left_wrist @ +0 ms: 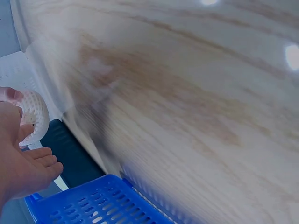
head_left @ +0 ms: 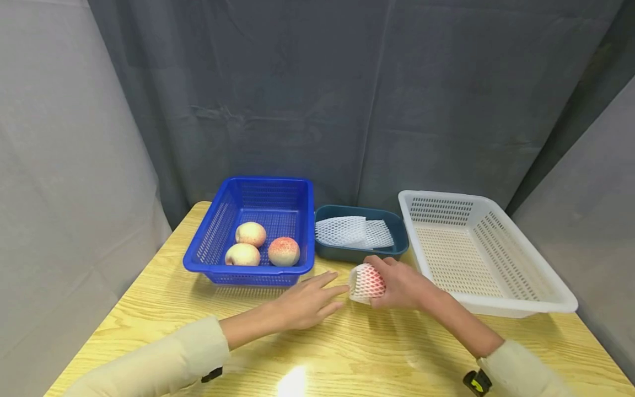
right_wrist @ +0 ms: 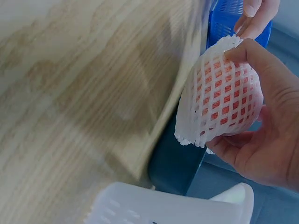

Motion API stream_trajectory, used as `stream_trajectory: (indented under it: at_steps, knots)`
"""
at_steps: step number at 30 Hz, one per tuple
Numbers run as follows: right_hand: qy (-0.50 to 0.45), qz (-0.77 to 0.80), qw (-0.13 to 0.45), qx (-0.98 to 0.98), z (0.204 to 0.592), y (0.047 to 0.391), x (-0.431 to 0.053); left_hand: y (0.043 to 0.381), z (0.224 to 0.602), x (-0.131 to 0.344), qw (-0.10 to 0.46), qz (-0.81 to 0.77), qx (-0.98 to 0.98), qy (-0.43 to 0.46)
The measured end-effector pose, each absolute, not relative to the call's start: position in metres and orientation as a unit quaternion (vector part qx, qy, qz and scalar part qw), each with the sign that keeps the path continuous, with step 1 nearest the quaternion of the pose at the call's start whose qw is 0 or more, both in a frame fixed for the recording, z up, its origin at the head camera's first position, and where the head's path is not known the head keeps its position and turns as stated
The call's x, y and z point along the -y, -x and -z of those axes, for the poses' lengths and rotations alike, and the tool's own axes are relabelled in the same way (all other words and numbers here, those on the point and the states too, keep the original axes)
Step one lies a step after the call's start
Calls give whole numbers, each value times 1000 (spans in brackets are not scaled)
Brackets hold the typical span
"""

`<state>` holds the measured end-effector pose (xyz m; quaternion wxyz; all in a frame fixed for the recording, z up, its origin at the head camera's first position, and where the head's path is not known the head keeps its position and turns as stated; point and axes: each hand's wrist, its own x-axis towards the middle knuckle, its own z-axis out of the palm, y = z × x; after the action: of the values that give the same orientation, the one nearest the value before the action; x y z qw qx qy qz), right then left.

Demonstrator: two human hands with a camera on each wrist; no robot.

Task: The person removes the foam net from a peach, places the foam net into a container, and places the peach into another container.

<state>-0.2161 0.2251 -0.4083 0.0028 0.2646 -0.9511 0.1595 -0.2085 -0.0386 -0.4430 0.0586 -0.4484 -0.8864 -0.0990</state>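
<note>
In the head view, my right hand point(head_left: 401, 284) grips a reddish peach point(head_left: 373, 282) wrapped in a white foam net sleeve point(head_left: 358, 292). The right wrist view shows the thumb and fingers around the net, with red skin showing through its mesh. My left hand point(head_left: 310, 302) is just left of the wrapped peach, its fingers extended toward it; whether the fingertips touch the net is hard to tell. Several bare fruits lie to the left: a red-and-cream peach point(head_left: 284, 252) and two paler ones point(head_left: 250, 234) in the blue basket point(head_left: 198, 263).
Between the baskets, a dark teal tray point(head_left: 347, 255) holds flat white foam nets point(head_left: 342, 230). At the right stands a white plastic basket point(head_left: 533, 306). All rest on a wood-grain table point(head_left: 347, 364), with a dark grey curtain point(head_left: 317, 99) behind.
</note>
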Motion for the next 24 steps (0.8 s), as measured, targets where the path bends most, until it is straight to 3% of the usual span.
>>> stream_trajectory:
  at_steps: [24]
  knots:
    - [-277, -155, -91, 944, 414, 211, -207, 208, 450, 49, 14, 135, 912, 388]
